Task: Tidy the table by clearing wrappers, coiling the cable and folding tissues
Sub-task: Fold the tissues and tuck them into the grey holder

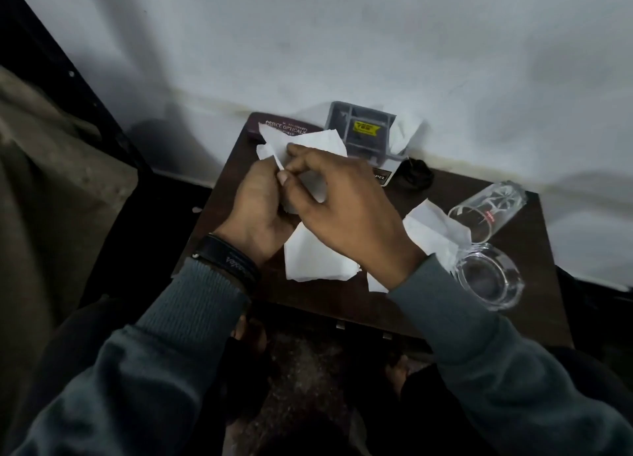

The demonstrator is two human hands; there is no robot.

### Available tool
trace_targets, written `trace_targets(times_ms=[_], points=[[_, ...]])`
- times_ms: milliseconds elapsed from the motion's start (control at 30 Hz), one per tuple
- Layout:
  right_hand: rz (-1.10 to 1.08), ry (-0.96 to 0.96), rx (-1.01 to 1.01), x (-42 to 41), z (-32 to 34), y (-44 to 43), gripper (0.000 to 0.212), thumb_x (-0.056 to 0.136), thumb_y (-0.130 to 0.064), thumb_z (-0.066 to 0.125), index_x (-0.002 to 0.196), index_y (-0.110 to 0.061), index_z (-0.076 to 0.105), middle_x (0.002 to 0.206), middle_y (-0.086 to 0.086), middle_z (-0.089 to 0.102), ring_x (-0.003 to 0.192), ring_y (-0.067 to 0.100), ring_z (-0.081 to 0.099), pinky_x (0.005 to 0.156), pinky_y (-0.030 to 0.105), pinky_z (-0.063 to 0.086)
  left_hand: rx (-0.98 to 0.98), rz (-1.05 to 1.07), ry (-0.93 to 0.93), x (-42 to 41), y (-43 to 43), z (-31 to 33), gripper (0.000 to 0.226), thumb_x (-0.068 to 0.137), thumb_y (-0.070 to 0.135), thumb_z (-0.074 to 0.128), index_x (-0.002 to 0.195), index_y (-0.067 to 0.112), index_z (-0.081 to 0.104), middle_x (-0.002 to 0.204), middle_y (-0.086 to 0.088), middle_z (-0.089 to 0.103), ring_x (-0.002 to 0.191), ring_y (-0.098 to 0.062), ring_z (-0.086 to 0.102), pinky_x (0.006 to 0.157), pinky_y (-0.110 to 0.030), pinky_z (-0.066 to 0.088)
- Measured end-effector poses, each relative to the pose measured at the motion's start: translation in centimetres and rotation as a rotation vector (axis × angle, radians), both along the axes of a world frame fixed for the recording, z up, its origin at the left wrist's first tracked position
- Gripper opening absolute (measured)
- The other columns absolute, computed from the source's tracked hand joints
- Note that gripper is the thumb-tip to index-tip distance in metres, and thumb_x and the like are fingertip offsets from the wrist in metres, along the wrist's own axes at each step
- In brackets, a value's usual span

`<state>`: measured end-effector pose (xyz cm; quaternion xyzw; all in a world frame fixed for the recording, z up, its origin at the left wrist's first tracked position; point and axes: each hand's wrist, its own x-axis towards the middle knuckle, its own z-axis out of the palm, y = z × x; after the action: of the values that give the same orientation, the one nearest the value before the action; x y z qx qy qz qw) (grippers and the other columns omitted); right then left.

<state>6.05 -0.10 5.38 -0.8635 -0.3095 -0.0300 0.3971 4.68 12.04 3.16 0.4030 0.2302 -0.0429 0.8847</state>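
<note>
The tissue (pixel 308 144) covers part of the case (pixel 274 119) and its lower lettering.

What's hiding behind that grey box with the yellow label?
A crumpled white tissue pokes out behind the grey box, against the wall. How far it runs behind is covered. The left hand and right hand hold another tissue in front.

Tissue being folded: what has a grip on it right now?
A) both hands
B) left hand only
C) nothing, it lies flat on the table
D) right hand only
A: the left hand and the right hand both pinch the tissue between thumb and fingers.
</note>
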Motion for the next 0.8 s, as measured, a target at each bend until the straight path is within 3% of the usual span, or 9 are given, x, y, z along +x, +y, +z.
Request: trace_targets(times_ms=[100, 200, 267, 367, 467, 567, 633, 733, 800], points=[[0.015, -0.082, -0.128, 0.2, -0.5, 0.3, 0.02, 0.095, -0.028, 0.063, 0.105, -0.013, 0.072, 0.12, 0.007, 0.074, 0.117, 0.022, 0.067, 0.091, 0.04, 0.055, -0.071, 0.037, -0.038, -0.1, 0.2, 0.3, 0.037, 0.106, 0.037, 0.039, 0.119, 0.013, 0.064, 0.11, -0.009, 0.067, 0.108, -0.025, 0.066, 0.105, -0.036, 0.048], [0.033, -0.005, -0.119, 0.4, -0.4, 0.1, 0.034, 0.095, -0.034, 0.067, 0.124, -0.016, 0.072, 0.136, 0.0, 0.068, 0.125, 0.01, 0.061, 0.106, 0.022, 0.047, -0.082, 0.049, -0.043, -0.3, 0.6, 0.8, 0.061, 0.102, 0.056, 0.046, 0.132, 0.007, 0.065, 0.112, -0.008, 0.072, 0.103, -0.023, 0.071, 0.092, -0.036, 0.058], [-0.073, 0.126, 0.115, 0.9, 0.1, -0.4, 0.032, 0.095, -0.03, 0.07, 0.125, -0.02, 0.072, 0.129, -0.007, 0.072, 0.118, 0.001, 0.064, 0.102, 0.015, 0.047, -0.009, 0.053, -0.026, -0.3, 1.0, 0.7, 0.052, 0.1, 0.042, 0.06, 0.137, 0.006, 0.063, 0.119, -0.008, 0.073, 0.107, -0.024, 0.072, 0.09, -0.039, 0.059], [-0.376, 0.22, 0.403, 2.8, -0.1, -2.5, 0.012, 0.094, -0.019, 0.068, 0.1, -0.024, 0.077, 0.094, -0.013, 0.077, 0.089, -0.005, 0.07, 0.083, 0.017, 0.054, 0.025, 0.199, 0.013, 0.0, 2.0, 0.4, 0.035, 0.097, 0.007, 0.064, 0.131, 0.002, 0.064, 0.121, -0.013, 0.075, 0.109, -0.029, 0.074, 0.091, -0.048, 0.061], [-0.458, 0.355, -0.017, 4.0, -2.2, -4.4, 0.015, 0.095, -0.031, 0.068, 0.091, -0.021, 0.078, 0.08, -0.013, 0.072, 0.072, -0.007, 0.064, 0.077, 0.021, 0.051, -0.002, 0.384, 0.033, 0.0, 3.1, 0.8, 0.021, 0.097, 0.003, 0.063, 0.118, 0.004, 0.067, 0.107, -0.01, 0.079, 0.095, -0.025, 0.078, 0.078, -0.044, 0.064], [-0.385, 0.446, -0.264, 4.3, -5.7, -3.9, 0.037, 0.093, -0.042, 0.07, 0.089, -0.006, 0.075, 0.085, 0.008, 0.075, 0.084, 0.021, 0.07, 0.081, 0.034, 0.056, 0.022, 0.495, 0.026, 0.0, 3.5, 0.5, 0.019, 0.094, 0.001, 0.064, 0.112, 0.007, 0.068, 0.102, -0.008, 0.079, 0.089, -0.024, 0.078, 0.072, -0.041, 0.064], [-0.38, 0.385, -0.361, 4.7, -7.6, -2.8, 0.036, 0.089, -0.047, 0.071, 0.073, -0.016, 0.065, 0.077, 0.004, 0.066, 0.085, 0.025, 0.066, 0.073, 0.031, 0.048, 0.022, 0.511, 0.029, 0.0, 3.4, 0.3, 0.02, 0.094, 0.001, 0.064, 0.113, 0.008, 0.068, 0.105, -0.01, 0.078, 0.09, -0.025, 0.078, 0.072, -0.042, 0.064], [-0.408, 0.346, -0.339, 5.6, -9.0, -1.7, 0.029, 0.085, -0.042, 0.073, 0.09, -0.013, 0.074, 0.095, 0.006, 0.07, 0.095, 0.026, 0.067, 0.082, 0.037, 0.055, 0.011, 0.494, 0.043, 0.1, 3.3, 0.4, 0.017, 0.095, 0.002, 0.064, 0.109, 0.01, 0.068, 0.104, -0.009, 0.078, 0.091, -0.025, 0.077, 0.075, -0.044, 0.065], [-0.353, 0.415, -0.261, 5.8, -9.1, -1.5, 0.016, 0.088, -0.028, 0.074, 0.091, -0.013, 0.077, 0.092, 0.003, 0.073, 0.087, 0.019, 0.067, 0.078, 0.033, 0.055, 0.012, 0.483, 0.05, 0.2, 3.4, 0.4, 0.015, 0.095, 0.002, 0.064, 0.106, 0.011, 0.068, 0.101, -0.007, 0.078, 0.089, -0.024, 0.077, 0.076, -0.043, 0.065]])
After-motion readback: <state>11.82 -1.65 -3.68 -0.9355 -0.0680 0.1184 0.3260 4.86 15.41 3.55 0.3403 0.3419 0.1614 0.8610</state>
